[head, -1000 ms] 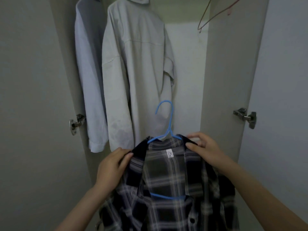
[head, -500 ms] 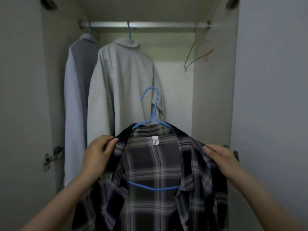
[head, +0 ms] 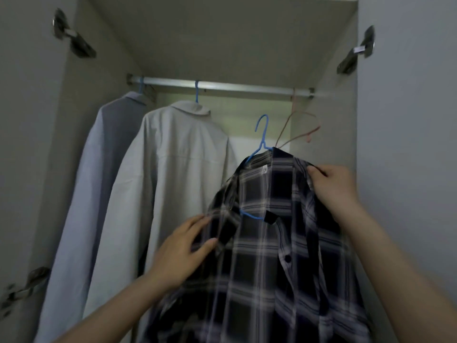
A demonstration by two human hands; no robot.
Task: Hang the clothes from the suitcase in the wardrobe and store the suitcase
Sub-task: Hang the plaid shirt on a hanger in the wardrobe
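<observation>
Head view: a dark plaid shirt (head: 272,231) on a blue hanger (head: 262,134) is held up inside the open wardrobe (head: 222,40), toward its right side. The hanger's hook is seen below the metal rail (head: 247,87) and apart from it. The shirt's right shoulder is pinched by the right hand (head: 332,184), its fingers curled round the fabric at the collar edge. The left hand (head: 183,246) is laid against the shirt's left front with fingers fairly straight and spread; whether any cloth is caught between thumb and fingers cannot be told through the blur.

Just behind the shirt's collar, an empty pink wire hanger (head: 299,129) is hung from the right end of the rail. A pale beige shirt (head: 173,181) is hung left of the plaid shirt on its own blue hanger, and its lower right part is hidden by the left hand and the plaid cloth. A light blue-grey shirt (head: 99,169) is hung at the rail's left end, touching the beige one. Metal hinges (head: 71,38) are fixed at the wardrobe's side walls, where both doors (head: 408,144) are swung open.
</observation>
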